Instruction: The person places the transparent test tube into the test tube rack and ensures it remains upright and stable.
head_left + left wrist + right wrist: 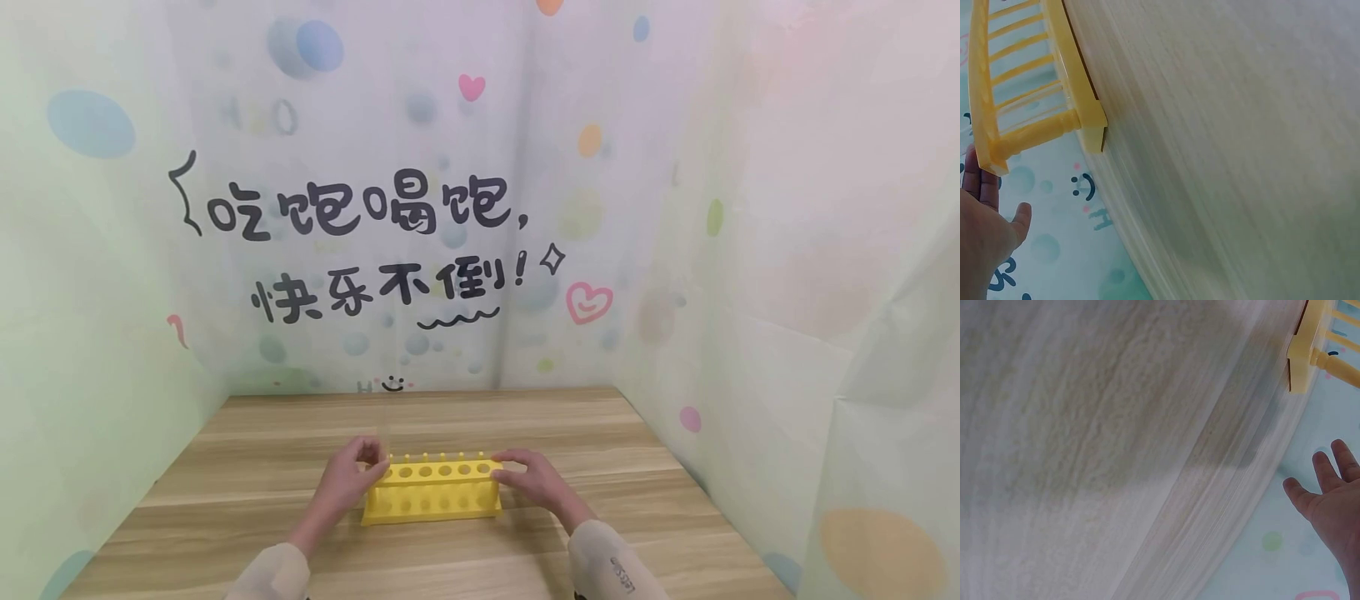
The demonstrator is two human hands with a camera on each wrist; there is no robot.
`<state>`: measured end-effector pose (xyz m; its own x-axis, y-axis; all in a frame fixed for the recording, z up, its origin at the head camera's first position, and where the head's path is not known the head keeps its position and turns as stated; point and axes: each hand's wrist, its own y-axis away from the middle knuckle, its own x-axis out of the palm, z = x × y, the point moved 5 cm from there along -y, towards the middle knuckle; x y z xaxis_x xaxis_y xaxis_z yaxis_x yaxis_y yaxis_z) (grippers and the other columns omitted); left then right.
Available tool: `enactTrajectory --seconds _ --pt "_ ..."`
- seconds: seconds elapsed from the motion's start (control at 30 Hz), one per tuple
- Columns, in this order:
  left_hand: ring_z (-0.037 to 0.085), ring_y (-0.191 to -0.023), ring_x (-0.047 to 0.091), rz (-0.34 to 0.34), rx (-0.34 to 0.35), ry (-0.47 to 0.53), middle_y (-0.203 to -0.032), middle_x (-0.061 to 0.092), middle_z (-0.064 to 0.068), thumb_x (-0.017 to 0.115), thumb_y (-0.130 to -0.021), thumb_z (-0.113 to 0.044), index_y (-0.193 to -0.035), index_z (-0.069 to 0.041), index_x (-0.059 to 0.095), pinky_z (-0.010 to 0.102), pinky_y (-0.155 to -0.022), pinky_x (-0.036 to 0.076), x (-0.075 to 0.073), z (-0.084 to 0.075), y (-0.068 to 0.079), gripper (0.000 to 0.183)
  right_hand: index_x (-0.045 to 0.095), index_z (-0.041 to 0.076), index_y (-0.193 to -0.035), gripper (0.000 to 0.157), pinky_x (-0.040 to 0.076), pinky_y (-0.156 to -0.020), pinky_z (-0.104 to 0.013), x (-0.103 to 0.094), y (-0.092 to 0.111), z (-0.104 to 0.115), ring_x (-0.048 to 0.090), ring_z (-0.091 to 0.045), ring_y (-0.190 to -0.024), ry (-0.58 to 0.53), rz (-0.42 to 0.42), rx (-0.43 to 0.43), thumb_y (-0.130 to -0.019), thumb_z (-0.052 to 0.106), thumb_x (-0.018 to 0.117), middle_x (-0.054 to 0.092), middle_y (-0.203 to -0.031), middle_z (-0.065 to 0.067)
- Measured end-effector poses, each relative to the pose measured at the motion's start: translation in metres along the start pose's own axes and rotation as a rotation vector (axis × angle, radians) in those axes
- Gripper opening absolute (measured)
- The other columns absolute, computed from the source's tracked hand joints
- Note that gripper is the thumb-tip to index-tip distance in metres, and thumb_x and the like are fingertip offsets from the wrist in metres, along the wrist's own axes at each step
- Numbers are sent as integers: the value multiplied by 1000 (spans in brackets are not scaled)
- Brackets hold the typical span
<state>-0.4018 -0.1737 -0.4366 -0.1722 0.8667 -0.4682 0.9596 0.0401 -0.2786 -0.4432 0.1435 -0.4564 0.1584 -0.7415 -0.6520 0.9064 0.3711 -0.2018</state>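
Note:
A yellow test tube rack (435,492) stands upright on the wooden table, a row of round holes along its top. Faintly visible, a clear test tube (383,429) rises from its left end. My left hand (348,477) is at that end, thumb and index finger beside the tube and the top bar; in the left wrist view, its fingers (972,181) look straight, with the thumb apart. At the opposite end is my right hand (538,479), fingertips right at the top bar's corner in the head view. Its fingers are spread and extended in the right wrist view.
The wood-grain table (300,433) reaches back to a pale curtain (420,117) printed with dark lettering, coloured dots and hearts. More curtain (750,250) hangs along both sides of the table. Light sleeves (611,562) cover my forearms.

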Motion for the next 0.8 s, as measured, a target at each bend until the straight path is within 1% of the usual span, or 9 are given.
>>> enactTrajectory --seconds 0.17,0.33,0.4,0.5,0.6,0.7,0.8 --pt "16 -95 57 3 9 -3 -96 62 0 69 -85 -13 -95 -13 57 28 -82 49 0 2 0 15 66 18 -120 40 37 -103 -61 0 0 1 48 -37 -127 -12 2 -3 -88 41 65 60 -130 -10" --pt "16 -97 57 3 14 -14 -99 63 0 69 -84 -15 -101 -13 59 30 -84 49 -1 4 1 19 65 21 -120 39 36 -103 -61 0 1 1 48 -37 -128 -3 14 4 -88 42 65 59 -131 -9" --pt "17 -99 57 5 20 -16 -101 63 1 70 -84 -16 -105 -12 60 33 -87 50 -2 3 1 24 65 21 -119 38 36 -103 -61 0 1 2 47 -37 -128 -4 14 11 -87 41 65 59 -131 -9" --pt "21 -103 58 15 35 -23 -106 64 3 71 -84 -17 -112 -10 60 40 -92 50 -3 3 1 31 65 20 -119 37 36 -103 -61 0 1 4 47 -37 -128 -16 9 10 -87 40 66 60 -131 -9" --pt "25 -110 57 31 45 -49 -114 64 6 71 -85 -22 -120 -9 58 48 -96 47 -5 3 1 40 62 15 -124 44 35 -104 -62 -1 1 5 45 -39 -129 -36 6 13 -87 39 66 57 -134 -11" --pt "30 -117 55 44 37 -88 -122 61 10 67 -88 -28 -128 -9 54 53 -100 44 -8 5 0 46 56 12 -132 50 35 -104 -62 -4 1 4 43 -41 -131 -28 2 10 -90 39 62 53 -139 -14" --pt "34 -123 51 56 3 -110 -130 57 13 60 -92 -35 -133 -10 51 56 -101 41 -15 7 -2 49 52 11 -136 51 35 -104 -62 -10 1 3 41 -42 -133 -4 -13 15 -94 40 55 49 -142 -15"
